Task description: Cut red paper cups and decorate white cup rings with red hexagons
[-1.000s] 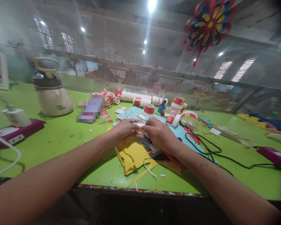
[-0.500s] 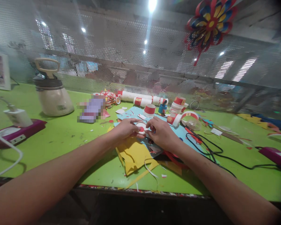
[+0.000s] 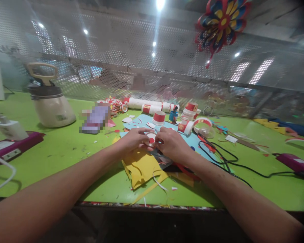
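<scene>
the left hand [image 3: 136, 140] has its thumb and fingers closed around the near-left side of a small round white piece with a red centre [image 3: 151, 136], raised above the middle of the littered worktop [image 3: 73, 145]. the right hand [image 3: 171, 143] is curled nearly closed, its thumb and forefinger meeting at the piece's right edge; whether they pinch the rim or only press on it cannot be told. the left grip seems meant to steady the piece, with its red face turned up in view and its right edge left to the other fingers.

beneath and in front of the hands lies a crumpled yellow paper sheet [image 3: 139, 168]; a light blue paper sheet [image 3: 134, 125] spreads behind them, probably as a working mat. an upturned red-and-white paper cup [image 3: 158, 117] stands on it, just beyond the hands, and a clear tape roll [image 3: 203, 125] stands on its rim to the right, seemingly within easy reach.

the worktop is bright green, smooth and marked, strewn with paper strips and snippets. a black cable [image 3: 258, 174] loops across its right side, and a cream spray bottle with a dark collar [image 3: 52, 109] stands at the left. a grey perforated screen [image 3: 111, 47] closes off the back, lit by small bright lamps, and a red, blue and yellow flower ornament [image 3: 224, 22] hangs at the upper right.
</scene>
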Action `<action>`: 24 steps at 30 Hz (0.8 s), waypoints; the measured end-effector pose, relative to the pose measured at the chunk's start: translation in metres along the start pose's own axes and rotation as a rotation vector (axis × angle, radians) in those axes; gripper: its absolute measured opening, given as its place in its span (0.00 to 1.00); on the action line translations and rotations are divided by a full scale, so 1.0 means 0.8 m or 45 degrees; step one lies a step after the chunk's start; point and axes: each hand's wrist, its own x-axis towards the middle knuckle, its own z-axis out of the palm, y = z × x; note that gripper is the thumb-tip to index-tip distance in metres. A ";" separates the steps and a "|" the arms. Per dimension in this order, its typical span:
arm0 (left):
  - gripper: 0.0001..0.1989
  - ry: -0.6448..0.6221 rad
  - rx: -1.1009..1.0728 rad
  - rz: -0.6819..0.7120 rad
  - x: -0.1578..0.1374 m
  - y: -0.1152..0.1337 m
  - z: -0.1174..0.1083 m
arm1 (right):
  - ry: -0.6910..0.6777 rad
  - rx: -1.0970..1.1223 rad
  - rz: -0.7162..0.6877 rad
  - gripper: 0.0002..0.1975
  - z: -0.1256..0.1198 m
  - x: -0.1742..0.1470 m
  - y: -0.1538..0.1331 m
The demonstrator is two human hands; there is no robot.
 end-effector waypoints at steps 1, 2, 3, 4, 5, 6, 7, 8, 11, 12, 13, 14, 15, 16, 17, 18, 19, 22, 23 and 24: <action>0.21 -0.002 -0.004 0.003 0.000 0.000 0.000 | -0.005 -0.009 -0.001 0.04 0.000 0.000 -0.001; 0.21 -0.003 -0.007 0.007 0.000 0.000 0.000 | -0.010 -0.017 -0.002 0.04 0.000 0.000 -0.001; 0.21 -0.005 -0.010 0.011 0.000 -0.001 0.000 | -0.015 -0.024 -0.002 0.05 -0.001 -0.001 -0.002; 0.21 -0.007 -0.012 0.014 0.000 -0.001 -0.001 | -0.020 -0.031 -0.002 0.05 -0.001 -0.001 -0.002; 0.22 -0.008 -0.013 0.017 0.000 -0.001 -0.001 | -0.022 -0.037 0.000 0.06 -0.001 -0.001 -0.003; 0.22 -0.010 -0.013 0.019 0.001 -0.002 -0.001 | -0.023 -0.043 0.003 0.06 -0.001 -0.001 -0.003; 0.22 -0.012 -0.013 0.020 0.001 -0.002 -0.002 | -0.022 -0.048 0.006 0.06 -0.001 -0.001 -0.004; 0.22 -0.015 -0.014 0.021 0.001 -0.002 -0.002 | -0.020 -0.054 0.010 0.06 -0.001 -0.001 -0.004; 0.22 -0.018 -0.020 0.025 0.001 -0.001 -0.001 | -0.010 -0.062 0.019 0.07 0.000 0.000 -0.003; 0.22 -0.017 -0.022 0.025 0.001 0.000 -0.001 | -0.007 -0.063 0.021 0.07 0.000 0.000 -0.003; 0.21 -0.014 -0.025 0.026 0.000 0.000 -0.001 | -0.002 -0.064 0.023 0.07 0.001 0.000 -0.003; 0.21 -0.011 -0.027 0.025 0.000 0.001 0.000 | 0.001 -0.065 0.024 0.07 0.001 0.001 -0.003; 0.20 -0.009 -0.029 0.024 0.000 0.001 0.000 | 0.005 -0.066 0.026 0.07 0.001 0.001 -0.002; 0.20 -0.007 -0.031 0.022 -0.001 0.002 0.001 | 0.007 -0.067 0.027 0.07 0.001 0.001 -0.002; 0.19 -0.004 -0.032 0.020 -0.001 0.002 0.001 | 0.009 -0.069 0.028 0.07 0.002 0.001 -0.002; 0.19 -0.003 -0.033 0.017 -0.001 0.003 0.001 | 0.010 -0.071 0.029 0.07 0.002 0.001 -0.002; 0.19 -0.002 -0.032 0.012 -0.002 0.003 0.002 | 0.010 -0.072 0.030 0.07 0.002 0.001 -0.001; 0.20 0.000 -0.026 -0.005 -0.002 0.003 0.001 | 0.005 -0.074 0.033 0.07 0.002 0.001 -0.001; 0.20 0.000 -0.023 -0.009 -0.001 0.002 0.001 | 0.002 -0.073 0.032 0.07 0.002 0.000 -0.001; 0.20 0.001 -0.022 -0.011 -0.001 0.002 0.001 | -0.001 -0.072 0.031 0.07 0.002 0.000 -0.002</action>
